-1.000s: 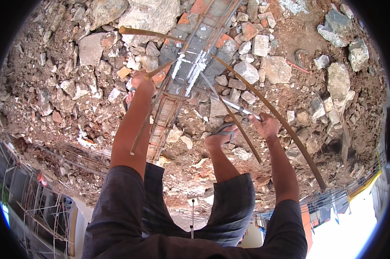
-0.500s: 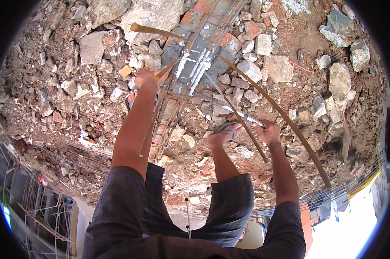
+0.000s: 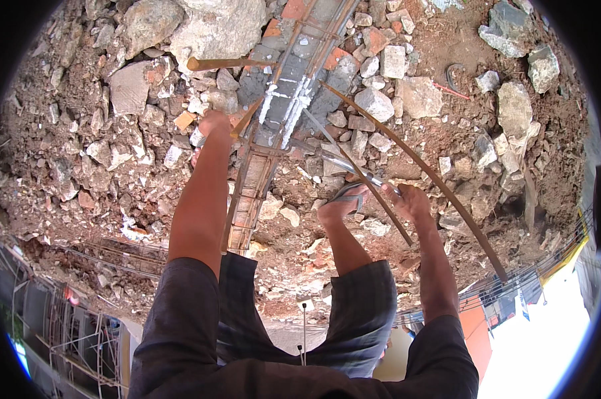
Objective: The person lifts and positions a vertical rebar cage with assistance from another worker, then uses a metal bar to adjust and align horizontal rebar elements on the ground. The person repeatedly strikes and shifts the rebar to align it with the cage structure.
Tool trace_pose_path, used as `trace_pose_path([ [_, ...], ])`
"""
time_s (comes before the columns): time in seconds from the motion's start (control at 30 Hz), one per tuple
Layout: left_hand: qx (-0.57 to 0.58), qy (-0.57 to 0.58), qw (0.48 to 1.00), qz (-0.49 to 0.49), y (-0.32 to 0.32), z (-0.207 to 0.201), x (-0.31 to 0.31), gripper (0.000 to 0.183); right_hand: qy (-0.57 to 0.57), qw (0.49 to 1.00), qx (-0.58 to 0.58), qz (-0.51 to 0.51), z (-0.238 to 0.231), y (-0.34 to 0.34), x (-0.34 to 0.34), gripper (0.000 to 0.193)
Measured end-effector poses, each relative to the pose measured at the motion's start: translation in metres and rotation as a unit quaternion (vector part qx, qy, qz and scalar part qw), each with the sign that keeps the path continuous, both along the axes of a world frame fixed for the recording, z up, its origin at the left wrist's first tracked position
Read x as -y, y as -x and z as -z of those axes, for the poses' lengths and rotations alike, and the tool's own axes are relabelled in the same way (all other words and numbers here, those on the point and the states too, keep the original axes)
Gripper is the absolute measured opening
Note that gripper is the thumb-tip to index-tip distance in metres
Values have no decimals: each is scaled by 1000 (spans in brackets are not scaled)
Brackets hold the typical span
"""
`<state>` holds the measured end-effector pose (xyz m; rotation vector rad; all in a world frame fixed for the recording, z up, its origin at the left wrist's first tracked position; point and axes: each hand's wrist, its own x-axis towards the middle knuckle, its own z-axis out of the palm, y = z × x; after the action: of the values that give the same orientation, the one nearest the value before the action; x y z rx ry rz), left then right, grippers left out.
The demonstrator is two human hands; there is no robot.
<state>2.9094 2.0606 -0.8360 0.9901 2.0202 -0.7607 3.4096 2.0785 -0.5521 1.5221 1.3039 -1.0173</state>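
Observation:
A steel reinforcement cage [image 3: 255, 174] runs up the middle, with white-coated bars [image 3: 295, 114] across a grey concrete part [image 3: 278, 110]. To its left, my left hand [image 3: 215, 124] is closed around a rusty steel bar [image 3: 248, 117] that rises toward the cage. My right hand [image 3: 412, 202], on the other side, grips the near end of a slim silver metal tool [image 3: 361, 171]. That tool slants up and left toward the cage; its exact kind and its far tip are hard to make out. A thin bar [image 3: 388, 207] passes in front of it.
A long rusty bar [image 3: 425, 166] curves out to the lower right. Another stub bar [image 3: 224, 64] juts left at the top. Broken stones, including a large pale rock [image 3: 214, 32], and loose soil surround the cage. My sandalled right foot [image 3: 344, 203] stands near the tool.
The whole scene has shifted a little left in the view. My right hand and the silver tool have drawn slightly back from the cage. The left hand stays on its bar.

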Motion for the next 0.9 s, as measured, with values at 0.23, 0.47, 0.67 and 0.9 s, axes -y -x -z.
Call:
trace_pose_path([
  [0.23,-45,-84,966,-242,27,87,61,49,9,999,27,-26,-8,14,-5,91],
  [0.47,27,0,999,39,-9,-4,7,35,-112,993,1,29,46,-70,56,86],
  [0.67,-10,18,999,50,-11,-31,-7,32,-161,987,-24,-6,45,-49,20,84],
  [0.9,-18,94,981,169,-21,-57,-27,40,-156,984,10,82,-47,-17,45,63],
])
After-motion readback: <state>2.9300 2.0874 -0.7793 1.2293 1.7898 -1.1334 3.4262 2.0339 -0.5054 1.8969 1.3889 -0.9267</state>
